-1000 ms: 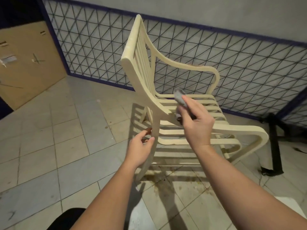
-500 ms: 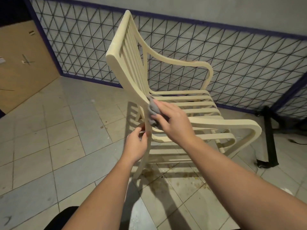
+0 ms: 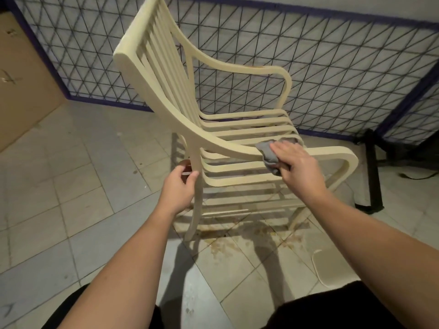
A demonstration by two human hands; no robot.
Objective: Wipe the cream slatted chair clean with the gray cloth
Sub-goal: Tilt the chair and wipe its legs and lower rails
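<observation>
The cream slatted chair stands on the tiled floor, its back to the left and its seat slats running to the right. My right hand grips the gray cloth and presses it on the near armrest, about midway along its length. My left hand holds the chair's near rear leg just below the seat, fingers curled round it. Part of the cloth is hidden under my right palm.
A black wire mesh fence with a purple frame runs behind the chair. A brown board leans at the left. A black stand sits right of the chair. Brownish stains mark the tiles under it. A pale object lies near my right arm.
My right hand has slid the cloth to the right along the near armrest, away from the backrest joint. My left hand has stayed on the rear leg.
</observation>
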